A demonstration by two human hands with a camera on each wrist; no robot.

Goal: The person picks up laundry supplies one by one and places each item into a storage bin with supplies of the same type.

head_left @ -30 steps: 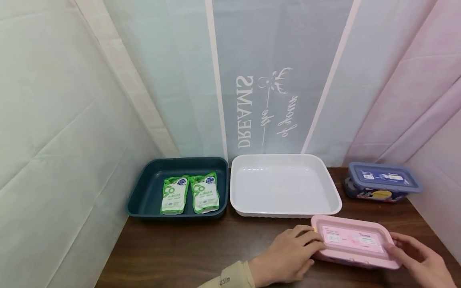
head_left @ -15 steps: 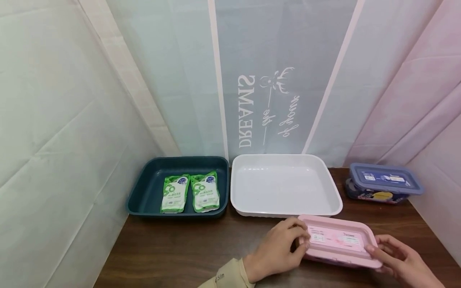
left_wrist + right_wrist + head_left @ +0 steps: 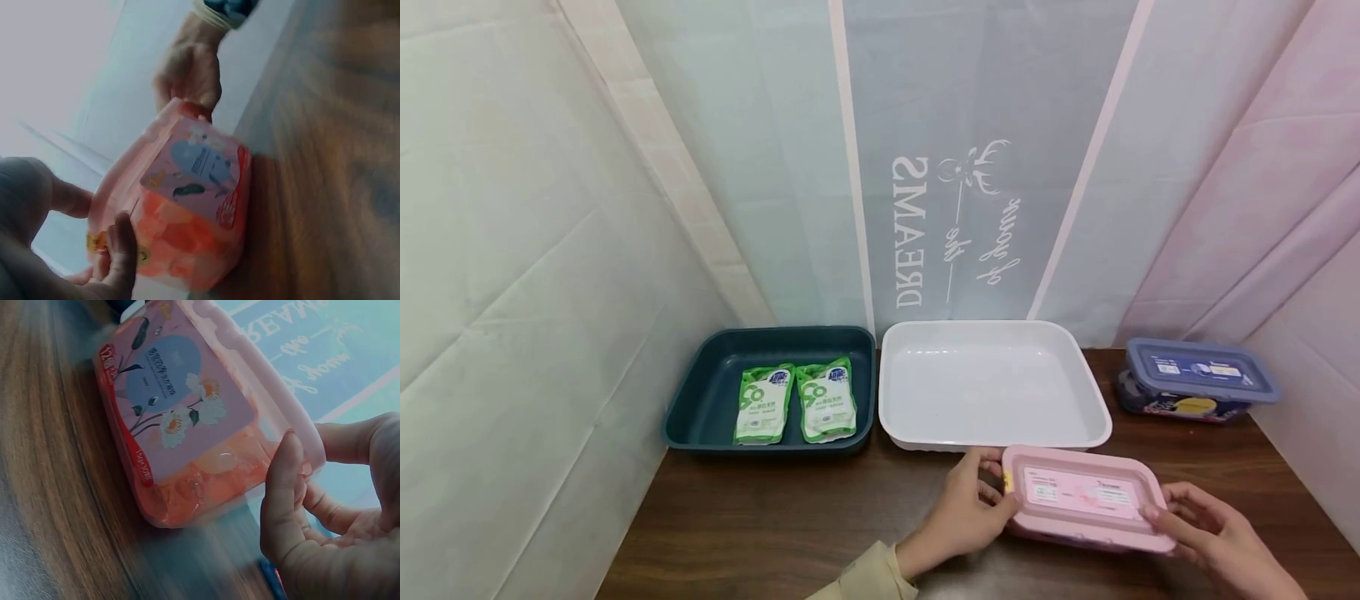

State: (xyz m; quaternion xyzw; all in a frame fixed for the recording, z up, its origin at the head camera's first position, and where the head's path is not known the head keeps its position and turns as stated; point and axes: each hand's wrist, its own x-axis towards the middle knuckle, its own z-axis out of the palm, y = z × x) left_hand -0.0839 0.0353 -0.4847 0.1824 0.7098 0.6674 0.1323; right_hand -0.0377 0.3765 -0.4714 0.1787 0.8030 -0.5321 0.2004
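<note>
Both hands hold a pink-lidded plastic box [image 3: 1082, 508], one at each short end. My left hand [image 3: 958, 512] has its thumb near the front corner and its fingers at the back of the left end. With thumb and fingers, my right hand [image 3: 1217, 537] pinches the lid's right end. Through the box's clear wall [image 3: 215, 487], orange-pink pieces show under a floral label [image 3: 165, 387]. It is close over the brown table in both wrist views. The white tray [image 3: 992, 446] stands right behind the box.
A dark teal tray [image 3: 700, 375] at the left holds two green-and-white pouches [image 3: 827, 404]. At the back right sits a blue-lidded box [image 3: 1198, 375] of similar shape. Cloth walls [image 3: 760, 167] enclose the wooden table [image 3: 775, 517] on its back and sides.
Both hands have moved left, bringing the pink-lidded box along in front of the white tray. The left fingers have shifted from over the lid to its left end. Trays and pouches stay put.
</note>
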